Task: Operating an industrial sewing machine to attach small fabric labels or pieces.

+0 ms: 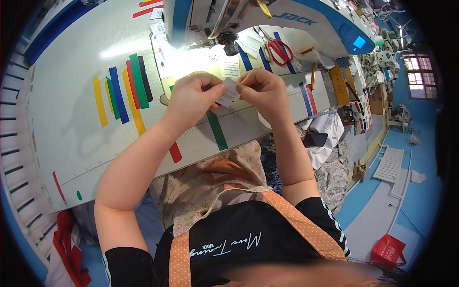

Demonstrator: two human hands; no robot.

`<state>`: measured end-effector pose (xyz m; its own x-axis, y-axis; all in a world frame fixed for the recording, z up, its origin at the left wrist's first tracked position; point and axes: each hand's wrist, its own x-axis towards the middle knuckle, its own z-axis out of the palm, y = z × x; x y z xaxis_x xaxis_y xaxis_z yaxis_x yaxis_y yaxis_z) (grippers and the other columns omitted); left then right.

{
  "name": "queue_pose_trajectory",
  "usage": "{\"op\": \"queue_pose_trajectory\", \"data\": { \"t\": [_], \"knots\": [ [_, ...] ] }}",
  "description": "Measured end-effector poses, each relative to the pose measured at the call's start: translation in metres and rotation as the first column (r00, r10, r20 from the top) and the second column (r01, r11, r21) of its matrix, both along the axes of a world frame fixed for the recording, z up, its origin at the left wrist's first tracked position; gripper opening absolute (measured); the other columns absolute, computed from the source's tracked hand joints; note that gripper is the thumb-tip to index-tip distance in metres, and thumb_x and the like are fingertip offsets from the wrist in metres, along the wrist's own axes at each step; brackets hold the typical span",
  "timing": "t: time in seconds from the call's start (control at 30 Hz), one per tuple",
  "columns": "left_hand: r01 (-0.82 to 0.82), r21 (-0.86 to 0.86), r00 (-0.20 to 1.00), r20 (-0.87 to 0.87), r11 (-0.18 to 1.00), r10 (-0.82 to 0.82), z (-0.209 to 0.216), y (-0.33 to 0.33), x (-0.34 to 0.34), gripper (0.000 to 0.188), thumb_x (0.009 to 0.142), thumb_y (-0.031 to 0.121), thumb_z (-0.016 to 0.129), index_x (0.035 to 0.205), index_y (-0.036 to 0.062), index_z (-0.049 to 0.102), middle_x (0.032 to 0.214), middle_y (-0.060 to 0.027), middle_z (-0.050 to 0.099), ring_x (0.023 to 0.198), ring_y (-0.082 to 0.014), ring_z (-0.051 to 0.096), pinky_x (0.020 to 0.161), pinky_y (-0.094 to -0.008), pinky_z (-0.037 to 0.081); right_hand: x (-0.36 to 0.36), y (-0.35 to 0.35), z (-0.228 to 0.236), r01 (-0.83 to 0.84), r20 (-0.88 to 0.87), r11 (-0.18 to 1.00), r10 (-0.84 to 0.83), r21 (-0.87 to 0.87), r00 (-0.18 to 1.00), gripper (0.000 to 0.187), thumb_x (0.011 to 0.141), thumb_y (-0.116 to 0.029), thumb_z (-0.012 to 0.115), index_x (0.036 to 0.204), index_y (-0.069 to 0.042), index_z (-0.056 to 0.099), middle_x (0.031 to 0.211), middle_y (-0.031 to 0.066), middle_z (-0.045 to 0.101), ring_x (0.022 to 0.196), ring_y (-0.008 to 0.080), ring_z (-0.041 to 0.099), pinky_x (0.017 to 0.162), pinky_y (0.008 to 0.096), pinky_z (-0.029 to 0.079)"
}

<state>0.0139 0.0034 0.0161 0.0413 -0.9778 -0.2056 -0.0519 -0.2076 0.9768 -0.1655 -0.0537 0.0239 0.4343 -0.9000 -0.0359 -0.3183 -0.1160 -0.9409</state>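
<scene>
White label (227,93) lies at 3 o'clock from left hand (193,97), 9 o'clock from right hand (266,94); both pinch its edges, neither nearer. Long axis tilts roughly 1-to-7 o'clock, over tabletop (67,105); sewing machine (330,29) toward 12 o'clock.

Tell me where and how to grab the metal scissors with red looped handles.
Best taken by the red loops, from the person's near side: they face the person, while the metal blades point away toward the white-and-blue sewing machine. The right hand seems best placed, once free of the small white printed label.
</scene>
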Motion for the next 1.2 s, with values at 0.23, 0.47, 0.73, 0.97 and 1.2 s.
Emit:
{"op": "queue_pose_trajectory", "data": {
  "t": [0.23,0.47,0.73,0.97,1.2],
  "knots": [
    [-0.016,-0.031,1.000,0.023,0.999,0.017,0.002,0.002,-0.001,0.020,0.087,0.014,0.063,0.092,-0.0049,0.067,0.080,-0.0082,0.066,0.060,-0.0105,0.061,0.055,-0.0227,0.052,0.001,0.002,-0.003,0.019,0.044,0.994,-0.024,0.106,0.999,0.008,0.077,0.002,0.066,0.077,0.002,0.058,0.085,0.0084,0.065,0.068,0.0092,0.061,0.061,0.0217,0.053],
    [-0.017,-0.045,0.995,0.100,0.999,0.022,0.005,0.002,0.000,0.020,0.086,0.015,0.063,0.088,-0.0041,0.068,0.076,-0.0077,0.065,0.058,-0.0106,0.060,0.054,-0.0231,0.051,0.005,0.006,-0.003,0.025,0.121,0.988,-0.044,0.150,0.992,0.011,0.079,0.002,0.066,0.080,0.000,0.056,0.082,0.0061,0.064,0.066,0.0088,0.062,0.060,0.0206,0.052],
    [0.027,-0.324,0.938,0.336,0.946,0.089,-0.005,-0.001,0.003,0.019,0.085,0.015,0.064,0.086,-0.0032,0.068,0.075,-0.0078,0.065,0.062,-0.0109,0.061,0.056,-0.0239,0.051,0.008,0.011,-0.003,-0.006,0.118,0.999,0.001,0.042,0.993,0.009,0.082,0.005,0.064,0.086,-0.001,0.058,0.080,0.0044,0.064,0.066,0.0094,0.063,0.059,0.0203,0.051],
    [-0.068,0.071,0.991,-0.112,0.995,0.076,0.012,0.000,0.003,0.027,0.088,0.025,0.067,0.098,-0.0001,0.065,0.086,-0.0059,0.065,0.073,-0.0097,0.059,0.063,-0.0192,0.049,0.008,0.014,-0.014,0.062,0.333,0.996,-0.080,0.066,0.940,0.010,0.083,0.007,0.061,0.092,0.001,0.063,0.084,0.0060,0.065,0.067,0.0115,0.064,0.059,0.0220,0.051],
    [-0.084,0.129,0.969,-0.222,0.988,0.111,0.004,0.000,0.002,0.026,0.088,0.023,0.068,0.099,-0.0005,0.063,0.085,-0.0060,0.063,0.070,-0.0080,0.057,0.063,-0.0193,0.049,0.012,0.019,-0.018,0.131,0.462,0.980,-0.185,0.147,0.867,0.010,0.084,0.006,0.060,0.093,0.002,0.063,0.084,0.0079,0.066,0.068,0.0131,0.064,0.061,0.0232,0.052]
  ]
}}
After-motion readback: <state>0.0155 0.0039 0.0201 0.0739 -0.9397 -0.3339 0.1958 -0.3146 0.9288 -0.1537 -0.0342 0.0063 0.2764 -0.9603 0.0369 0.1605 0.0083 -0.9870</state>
